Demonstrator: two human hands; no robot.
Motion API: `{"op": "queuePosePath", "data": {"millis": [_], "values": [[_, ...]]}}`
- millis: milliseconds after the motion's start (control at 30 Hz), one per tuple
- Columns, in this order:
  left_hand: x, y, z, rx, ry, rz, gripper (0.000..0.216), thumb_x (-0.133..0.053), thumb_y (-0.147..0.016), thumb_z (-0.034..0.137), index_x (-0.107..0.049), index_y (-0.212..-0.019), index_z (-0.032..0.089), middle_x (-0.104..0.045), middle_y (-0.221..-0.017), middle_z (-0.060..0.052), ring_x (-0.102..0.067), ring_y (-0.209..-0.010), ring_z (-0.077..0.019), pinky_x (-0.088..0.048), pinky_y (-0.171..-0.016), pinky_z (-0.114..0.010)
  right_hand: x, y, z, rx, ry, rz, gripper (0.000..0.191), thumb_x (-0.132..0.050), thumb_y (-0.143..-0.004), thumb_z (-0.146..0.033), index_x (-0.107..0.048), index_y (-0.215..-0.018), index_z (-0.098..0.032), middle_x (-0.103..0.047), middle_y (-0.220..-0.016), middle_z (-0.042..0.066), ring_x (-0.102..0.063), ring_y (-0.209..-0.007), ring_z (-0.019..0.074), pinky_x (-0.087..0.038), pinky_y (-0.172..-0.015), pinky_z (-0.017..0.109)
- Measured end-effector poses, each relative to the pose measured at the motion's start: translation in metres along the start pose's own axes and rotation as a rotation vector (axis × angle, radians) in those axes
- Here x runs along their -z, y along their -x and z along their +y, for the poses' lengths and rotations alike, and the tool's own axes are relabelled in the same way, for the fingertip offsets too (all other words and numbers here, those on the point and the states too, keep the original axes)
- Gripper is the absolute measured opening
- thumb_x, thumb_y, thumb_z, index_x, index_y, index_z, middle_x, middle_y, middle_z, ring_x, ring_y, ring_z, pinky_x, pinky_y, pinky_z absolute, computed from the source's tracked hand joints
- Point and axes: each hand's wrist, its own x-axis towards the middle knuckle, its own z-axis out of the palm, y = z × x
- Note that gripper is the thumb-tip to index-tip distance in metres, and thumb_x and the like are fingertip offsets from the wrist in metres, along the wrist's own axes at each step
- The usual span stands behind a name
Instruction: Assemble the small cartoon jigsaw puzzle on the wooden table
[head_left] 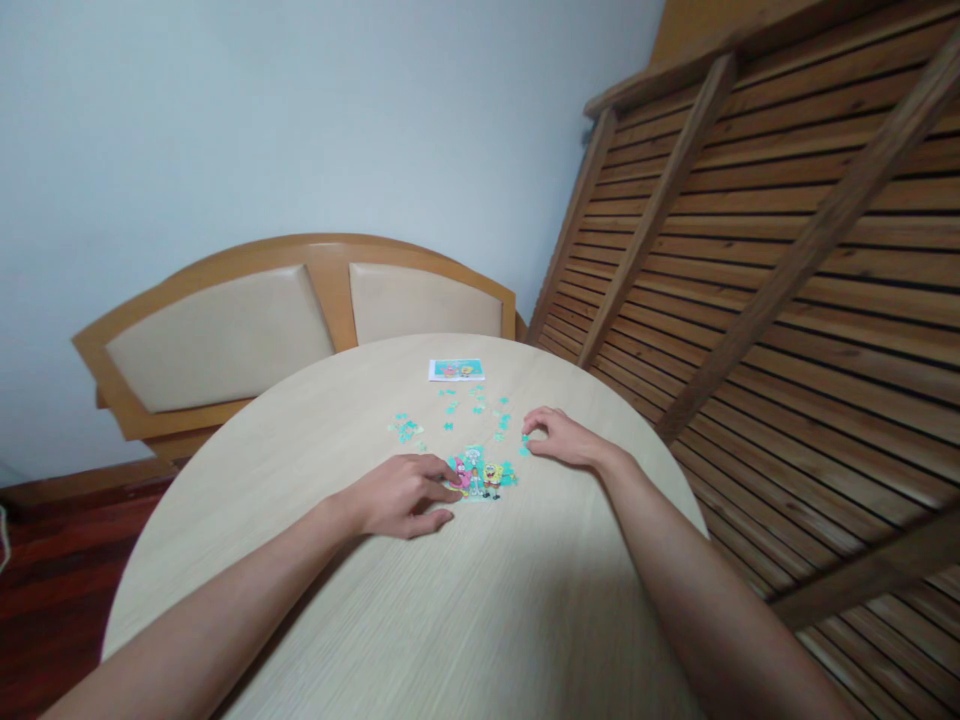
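Observation:
A partly joined cartoon jigsaw [480, 474] lies in the middle of a round pale wooden table [420, 620]. My left hand [401, 495] rests on the table, fingers curled, with its fingertips touching the jigsaw's left edge. My right hand [559, 436] lies to the right of the jigsaw, fingers bent, pinching a small teal piece [524, 449] at the tabletop. Several loose teal pieces [450, 410] lie scattered beyond the jigsaw. A small reference picture card [456, 370] lies further back.
A wooden bench with two beige padded backs [300, 320] stands behind the table against a pale wall. A slatted wooden panel [787, 250] leans along the right side. Dark red wooden floor [52, 560] shows at the left.

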Motion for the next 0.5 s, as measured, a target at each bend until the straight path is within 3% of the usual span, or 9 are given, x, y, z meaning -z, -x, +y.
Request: {"op": "queuePosePath", "data": {"millis": [267, 367, 500], "values": [[-0.006, -0.003, 0.002, 0.058, 0.065, 0.073, 0.031, -0.052, -0.097, 0.030, -0.067, -0.123, 0.022, -0.069, -0.122, -0.010, -0.064, -0.113, -0.0225, -0.051, -0.100, -0.037, -0.001, -0.001, -0.017, -0.045, -0.309, -0.010, 0.023, -0.065, -0.078, -0.027, -0.068, -0.096, -0.014, -0.069, -0.084, 0.004, -0.062, -0.076, 0.0161, -0.050, -0.072, 0.029], [-0.007, -0.006, 0.004, 0.162, 0.120, 0.148, 0.028, -0.049, -0.099, 0.029, -0.069, -0.118, 0.023, -0.071, -0.116, -0.007, -0.065, -0.109, -0.0205, -0.051, -0.098, -0.036, -0.005, -0.004, -0.033, -0.017, -0.371, 0.033, 0.024, -0.065, -0.081, -0.030, -0.070, -0.097, -0.013, -0.070, -0.086, 0.006, -0.063, -0.078, 0.0166, -0.050, -0.071, 0.029], [-0.012, -0.011, 0.006, 0.404, 0.308, 0.334, 0.024, -0.054, -0.097, 0.034, -0.071, -0.107, 0.021, -0.074, -0.106, -0.007, -0.068, -0.098, -0.0206, -0.053, -0.090, -0.035, -0.016, -0.008, -0.066, 0.089, -0.441, 0.093, 0.021, -0.068, -0.082, -0.033, -0.071, -0.092, -0.015, -0.073, -0.091, 0.007, -0.065, -0.084, 0.0183, -0.050, -0.081, 0.034]]}}
